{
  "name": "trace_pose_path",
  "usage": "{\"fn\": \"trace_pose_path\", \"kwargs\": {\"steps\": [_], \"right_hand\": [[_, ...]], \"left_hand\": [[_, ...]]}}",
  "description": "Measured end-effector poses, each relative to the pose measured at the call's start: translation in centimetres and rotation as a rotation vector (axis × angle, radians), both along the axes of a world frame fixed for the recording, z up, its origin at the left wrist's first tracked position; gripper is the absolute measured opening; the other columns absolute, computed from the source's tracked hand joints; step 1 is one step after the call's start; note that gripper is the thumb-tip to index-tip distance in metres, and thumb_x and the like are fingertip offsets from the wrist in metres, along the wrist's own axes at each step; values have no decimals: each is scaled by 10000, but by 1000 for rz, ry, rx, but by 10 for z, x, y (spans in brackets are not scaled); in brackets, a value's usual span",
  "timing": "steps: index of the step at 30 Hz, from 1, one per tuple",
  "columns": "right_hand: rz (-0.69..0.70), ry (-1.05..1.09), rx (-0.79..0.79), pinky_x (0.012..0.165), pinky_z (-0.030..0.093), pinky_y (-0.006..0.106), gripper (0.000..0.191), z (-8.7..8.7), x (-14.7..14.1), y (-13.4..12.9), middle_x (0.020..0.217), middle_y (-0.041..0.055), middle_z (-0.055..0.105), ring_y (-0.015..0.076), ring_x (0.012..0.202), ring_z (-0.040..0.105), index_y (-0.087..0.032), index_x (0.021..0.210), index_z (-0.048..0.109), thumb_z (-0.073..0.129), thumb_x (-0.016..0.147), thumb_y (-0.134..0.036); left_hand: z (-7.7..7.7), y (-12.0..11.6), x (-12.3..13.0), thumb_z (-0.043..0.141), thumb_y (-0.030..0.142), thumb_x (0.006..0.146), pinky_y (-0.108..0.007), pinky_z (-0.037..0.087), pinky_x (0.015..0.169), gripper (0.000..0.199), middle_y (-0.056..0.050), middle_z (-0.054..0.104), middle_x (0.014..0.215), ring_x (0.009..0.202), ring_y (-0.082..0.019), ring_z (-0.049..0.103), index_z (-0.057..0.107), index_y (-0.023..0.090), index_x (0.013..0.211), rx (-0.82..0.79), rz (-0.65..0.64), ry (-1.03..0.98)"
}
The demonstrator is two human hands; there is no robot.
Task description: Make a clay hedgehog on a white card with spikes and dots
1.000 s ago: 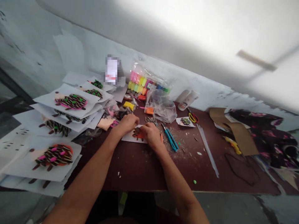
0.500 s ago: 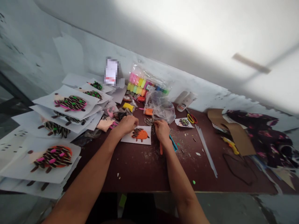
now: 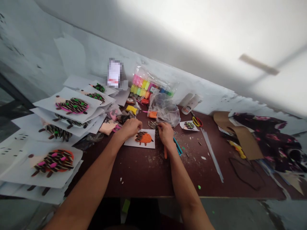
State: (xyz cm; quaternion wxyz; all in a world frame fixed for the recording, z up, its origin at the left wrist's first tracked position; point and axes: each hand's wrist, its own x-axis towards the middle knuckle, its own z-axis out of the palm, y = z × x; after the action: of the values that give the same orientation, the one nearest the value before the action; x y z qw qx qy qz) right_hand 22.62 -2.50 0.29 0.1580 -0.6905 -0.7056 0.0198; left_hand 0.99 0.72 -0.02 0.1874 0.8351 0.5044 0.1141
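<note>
Right below my camera view, the white card (image 3: 130, 143) lies flat on the bench (image 3: 141, 179), between and a little nearer than the two hands, bearing an orange hedgehog (image 3: 146, 138) with dark striped sunflower seeds over its left part and bare orange on its right. My left hand (image 3: 130, 128) is at the card's upper left corner, its fingers curled in towards the thumb; I cannot tell how far this grip is closed or whether it has hold of anything. My right hand (image 3: 166, 133) is just right of the card, its fingertips drawn together at the edge of a loose seed pile (image 3: 152, 124); whether that grip has a seed in it, I cannot make out. Under and beside the right wrist I see an orange stick (image 3: 165, 153) and blue handles (image 3: 178, 147), both partly hidden. Farther right I have scissors (image 3: 199, 121) beside a small hedgehog card (image 3: 182, 124), then clear glue sticks (image 3: 212, 155) and a yellow glue gun (image 3: 237, 149). Stacked hedgehog sheets (image 3: 93, 115) fill my left side
</note>
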Motion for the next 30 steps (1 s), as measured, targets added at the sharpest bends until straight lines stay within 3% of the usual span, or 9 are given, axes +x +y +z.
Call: {"fn": "trace_pose_path", "kwargs": {"steps": [7,17,24,30], "right_hand": [[-1,182,56,739,439,264,191,-3,6,-3,886,37,747,176,764,637,-216,957,761,581,901,-187],[86,-50,-5,730,405,264,197,15,-11,-12,918,90,727,203,859,634,-208,923,748,552,933,-204],[97,257,-2,648,371,227,101,13,-19,-3,718,12,687,146,655,581,-184,767,684,610,826,-150],[145,120,0,682,366,237,174,20,-24,-2,815,22,727,162,737,616,-202,918,725,571,866,-140]], "left_hand": [[-5,2,-1,556,98,811,-266,468,784,255,-79,766,934,908,-204,680,779,195,889,3,7,-16],[-8,3,-1,562,92,800,-272,468,789,248,-78,763,925,900,-209,680,776,194,874,14,13,-40],[-10,4,-1,563,107,812,-269,467,792,241,-82,760,915,890,-202,680,776,195,882,19,9,-33],[-8,3,-1,552,107,829,-260,467,788,249,-82,764,913,896,-198,683,777,197,884,21,8,-33]]}}
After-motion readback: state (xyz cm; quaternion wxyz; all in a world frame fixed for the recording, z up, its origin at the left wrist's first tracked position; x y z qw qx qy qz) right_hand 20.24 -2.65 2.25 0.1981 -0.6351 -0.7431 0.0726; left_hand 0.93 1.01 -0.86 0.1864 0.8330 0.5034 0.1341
